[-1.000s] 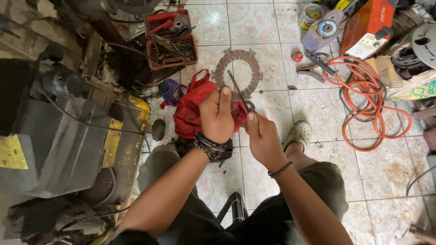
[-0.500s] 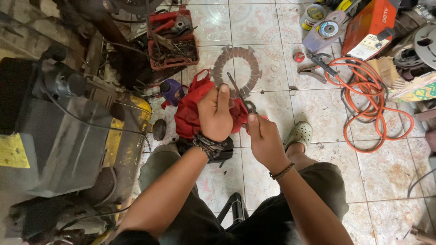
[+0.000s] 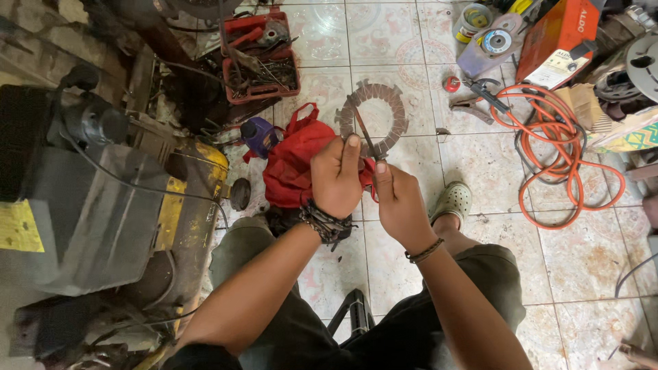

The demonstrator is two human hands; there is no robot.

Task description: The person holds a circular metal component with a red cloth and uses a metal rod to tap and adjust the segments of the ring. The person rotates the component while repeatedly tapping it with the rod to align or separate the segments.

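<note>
Item: toothed ring (image 3: 373,116), flat, grey-brown, with notched outer rim. It is held up just beyond both hands, on the far side from the body, its lower arc pinched at the fingertips and its open centre facing the camera.

Left hand (image 3: 337,179): closed into a loose fist, thumb raised against the lower left of the ring. A beaded wristband is worn. This hand is the nearer one to the ring's rim.

Right hand (image 3: 397,199): fingers curled shut around the lower end of a thin rod (image 3: 363,130). Whether the ring is also touched by this hand cannot be told.

Rod: long axis runs from the right hand up and slightly leftward, crossing the ring's opening and ending near the upper left inner edge. It lies across the ring, not along it.

Surroundings: a red cloth (image 3: 295,161) lies directly beneath and left of the left hand. A red tray (image 3: 260,58) of tools lies beyond it. An orange hose (image 3: 558,154) is coiled well to the right of the right hand. A grey machine (image 3: 89,205) stands left of the left arm.
</note>
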